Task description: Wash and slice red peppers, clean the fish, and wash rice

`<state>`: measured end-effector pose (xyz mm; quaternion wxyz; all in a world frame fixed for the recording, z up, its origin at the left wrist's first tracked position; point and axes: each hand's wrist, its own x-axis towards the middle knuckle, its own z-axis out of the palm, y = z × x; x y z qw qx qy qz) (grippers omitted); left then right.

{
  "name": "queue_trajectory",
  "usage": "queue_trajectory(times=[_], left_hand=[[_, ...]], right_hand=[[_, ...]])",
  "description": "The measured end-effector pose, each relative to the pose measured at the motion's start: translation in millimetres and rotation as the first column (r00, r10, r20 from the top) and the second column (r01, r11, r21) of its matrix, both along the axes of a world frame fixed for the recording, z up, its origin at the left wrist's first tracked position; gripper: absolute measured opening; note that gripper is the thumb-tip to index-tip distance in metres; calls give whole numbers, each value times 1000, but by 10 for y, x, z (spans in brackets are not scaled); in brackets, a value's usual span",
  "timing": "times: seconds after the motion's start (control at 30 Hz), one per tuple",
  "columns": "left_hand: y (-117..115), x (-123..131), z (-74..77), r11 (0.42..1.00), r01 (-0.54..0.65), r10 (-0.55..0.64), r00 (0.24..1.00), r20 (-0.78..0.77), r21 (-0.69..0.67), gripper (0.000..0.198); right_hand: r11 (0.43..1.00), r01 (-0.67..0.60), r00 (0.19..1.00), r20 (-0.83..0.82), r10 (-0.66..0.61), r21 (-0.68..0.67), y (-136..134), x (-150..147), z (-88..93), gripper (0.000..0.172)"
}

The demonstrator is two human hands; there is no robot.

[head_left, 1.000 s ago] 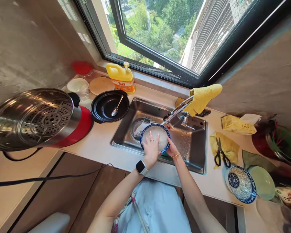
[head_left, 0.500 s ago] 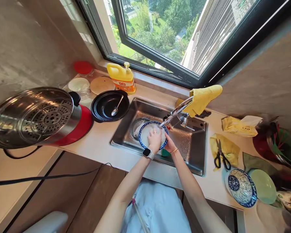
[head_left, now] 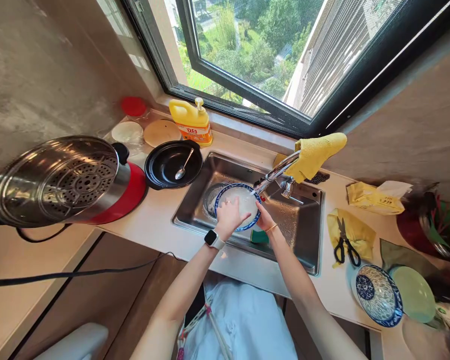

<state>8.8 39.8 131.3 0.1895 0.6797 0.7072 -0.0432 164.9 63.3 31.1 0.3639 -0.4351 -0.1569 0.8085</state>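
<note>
A bowl with a blue patterned rim (head_left: 243,228) is held over the sink (head_left: 298,240), with cloudy whitish water inside. The faucet (head_left: 273,176) points down at its far right edge. My right hand (head_left: 266,219) grips the bowl by its right side. Over the bowl's left part is my left hand (head_left: 228,216), its thumb stretched out to the right and the fingers apart; the fingertips are partly hidden. A green sponge (head_left: 259,236) lies in the sink just below the bowl.
Left of the sink are a black pot (head_left: 161,167) with a spoon (head_left: 183,165), a yellow detergent jug (head_left: 191,121) and a large steamer (head_left: 60,180). Scissors (head_left: 344,245) and a patterned bowl (head_left: 378,295) lie right. A yellow cloth (head_left: 315,155) hangs on the faucet.
My left hand has moved left, from the middle of the bowl to its left side, and its thumb has spread out. My right hand still holds the right side.
</note>
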Motion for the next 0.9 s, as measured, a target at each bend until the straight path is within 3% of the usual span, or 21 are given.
queue_trajectory(times=[0.07,0.13,0.37,0.53,0.67,0.73,0.83,0.9], left_hand=[[-1,83,-46,996,-70,70,998,-9,-52,89],[-4,176,-113,993,-92,91,996,-19,-75,86],[-114,311,-252,988,38,-34,999,32,-147,35],[-209,298,-176,977,173,-159,980,116,-122,35],[-340,303,-63,959,283,-283,955,95,11,33],[-410,309,-56,948,313,-316,947,57,48,41],[-482,323,-127,959,284,-284,959,6,-7,79],[-505,347,-195,964,261,-261,965,-5,-49,84]], right_hand=[[1000,-18,1000,4,18,15,-19,-17,-5,38],[999,-21,1000,6,21,32,-46,-28,-40,39],[998,24,999,39,-21,-60,-265,11,-185,35],[993,72,997,36,-68,-98,-444,85,-138,33],[991,95,995,46,-92,-89,-561,158,-97,34],[991,117,992,53,-114,-64,-614,193,-81,34],[989,143,988,67,-140,-46,-681,249,-51,31],[986,160,985,78,-156,-50,-716,288,-26,29]])
